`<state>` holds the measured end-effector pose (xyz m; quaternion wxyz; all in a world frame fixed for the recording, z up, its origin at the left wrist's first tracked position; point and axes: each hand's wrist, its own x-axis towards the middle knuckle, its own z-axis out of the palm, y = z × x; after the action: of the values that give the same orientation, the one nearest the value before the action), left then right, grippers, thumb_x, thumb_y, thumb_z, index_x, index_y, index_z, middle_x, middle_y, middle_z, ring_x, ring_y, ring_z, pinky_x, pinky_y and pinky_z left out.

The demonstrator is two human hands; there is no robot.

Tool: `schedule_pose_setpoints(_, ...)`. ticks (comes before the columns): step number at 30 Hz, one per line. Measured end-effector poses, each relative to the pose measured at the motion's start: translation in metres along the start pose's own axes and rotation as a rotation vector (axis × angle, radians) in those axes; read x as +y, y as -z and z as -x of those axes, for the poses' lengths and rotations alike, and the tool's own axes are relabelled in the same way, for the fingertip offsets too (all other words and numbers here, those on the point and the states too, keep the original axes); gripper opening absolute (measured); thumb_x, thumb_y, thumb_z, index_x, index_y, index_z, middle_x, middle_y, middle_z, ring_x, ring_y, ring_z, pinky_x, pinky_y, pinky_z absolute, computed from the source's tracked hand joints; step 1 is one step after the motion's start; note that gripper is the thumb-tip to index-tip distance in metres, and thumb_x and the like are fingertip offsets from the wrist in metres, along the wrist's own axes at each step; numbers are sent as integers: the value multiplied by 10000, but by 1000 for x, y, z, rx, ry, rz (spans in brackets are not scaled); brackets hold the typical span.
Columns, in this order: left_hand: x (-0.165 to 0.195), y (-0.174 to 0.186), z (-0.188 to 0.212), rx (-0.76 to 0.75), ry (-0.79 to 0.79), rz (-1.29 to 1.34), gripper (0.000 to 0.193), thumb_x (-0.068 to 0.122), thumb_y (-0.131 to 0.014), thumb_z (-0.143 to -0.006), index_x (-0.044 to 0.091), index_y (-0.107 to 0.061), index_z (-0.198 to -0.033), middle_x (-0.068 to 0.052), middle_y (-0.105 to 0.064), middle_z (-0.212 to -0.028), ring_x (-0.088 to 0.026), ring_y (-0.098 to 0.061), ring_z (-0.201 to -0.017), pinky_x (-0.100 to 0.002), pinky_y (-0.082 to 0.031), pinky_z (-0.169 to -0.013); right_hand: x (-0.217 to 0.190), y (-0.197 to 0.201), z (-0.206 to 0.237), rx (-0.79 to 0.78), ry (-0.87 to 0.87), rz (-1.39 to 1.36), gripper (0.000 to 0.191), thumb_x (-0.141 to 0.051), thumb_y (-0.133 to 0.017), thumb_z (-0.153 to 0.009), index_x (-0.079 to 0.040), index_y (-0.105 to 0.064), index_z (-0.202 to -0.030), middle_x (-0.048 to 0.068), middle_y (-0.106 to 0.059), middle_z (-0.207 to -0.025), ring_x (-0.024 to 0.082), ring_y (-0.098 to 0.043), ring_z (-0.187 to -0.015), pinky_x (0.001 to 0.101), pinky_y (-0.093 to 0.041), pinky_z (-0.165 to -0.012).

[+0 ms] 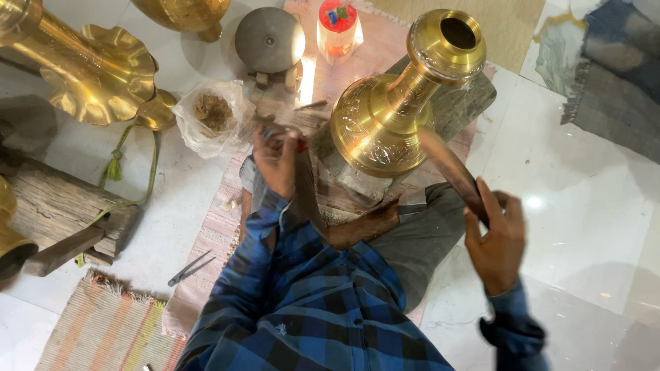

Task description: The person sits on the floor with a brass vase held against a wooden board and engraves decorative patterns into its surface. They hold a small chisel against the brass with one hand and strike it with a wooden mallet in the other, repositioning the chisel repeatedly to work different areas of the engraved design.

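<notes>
Brass gleamed on the engraved vase [392, 117], which lay tilted on a grey stone slab [454, 106] over the pink mat [206, 227] on the white floor [584, 206]. The left hand [276, 161] had its grip closed on a small tool with a red bit, held just beside the vase's belly. The right hand [496, 244] was clamped on a dark wooden stick [450, 165], blurred, whose far end lay against the vase. A plastic bag [210, 117] of brown fibre and thin tweezers [189, 269] lay to the left.

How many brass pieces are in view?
4: an engraved brass vase at centre, a fluted brass piece top left, one cut off at the top edge, another at the left edge. More may lie outside the frame.
</notes>
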<state>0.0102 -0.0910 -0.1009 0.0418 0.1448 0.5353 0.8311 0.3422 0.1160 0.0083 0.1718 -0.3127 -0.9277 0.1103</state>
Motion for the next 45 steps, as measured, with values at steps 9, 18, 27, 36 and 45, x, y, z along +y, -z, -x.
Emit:
schedule_pose_setpoints(9,1,53,42,128,310,-91,467,192,-699,-1012,8,-473,-1376,-152,-735,-961,-217,-745,-821,-313,-608,-682,-28,-119,89,-136,-532,-369,716,-202,-778,-824,9,-508,-1453,231,-563,-1208,375,-594,-1097,427,-512,-932)
schedule_pose_setpoints(18,5,33,37,136,417,-87,457,220,-707,-979,13,-508,-1334,-140,-747,-945,-201,-746,-767,-290,-602,-630,-38,-133,6,-168,-81,48,563,-166,-767,-837,-110,-642,-1383,131,-626,-1207,376,-587,-1120,475,-487,-919)
schedule_pose_setpoints(27,6,18,40,117,412,-193,408,171,-716,-983,-7,-557,-1313,-126,-729,-829,-159,-681,-684,-257,-548,-583,-32,-120,-26,118,-272,-404,363,-177,-744,-973,-111,-687,-1326,93,-705,-1015,236,-674,-929,376,-552,-806)
schedule_pose_setpoints(36,14,6,38,19,473,-115,409,176,-686,-1009,-14,-512,-1327,-142,-739,-870,-182,-728,-744,-274,-595,-655,-75,-65,-101,146,38,-687,771,-262,-838,-953,-35,-442,-1573,138,-566,-1390,269,-597,-1262,383,-547,-962)
schedule_pose_setpoints(45,18,6,32,28,491,-86,422,180,-681,-996,-9,-494,-1325,-162,-744,-853,-222,-754,-734,-304,-621,-644,-98,-83,-164,88,127,-866,521,-240,-903,-911,1,-642,-1292,127,-708,-1248,252,-681,-1178,417,-556,-1035)
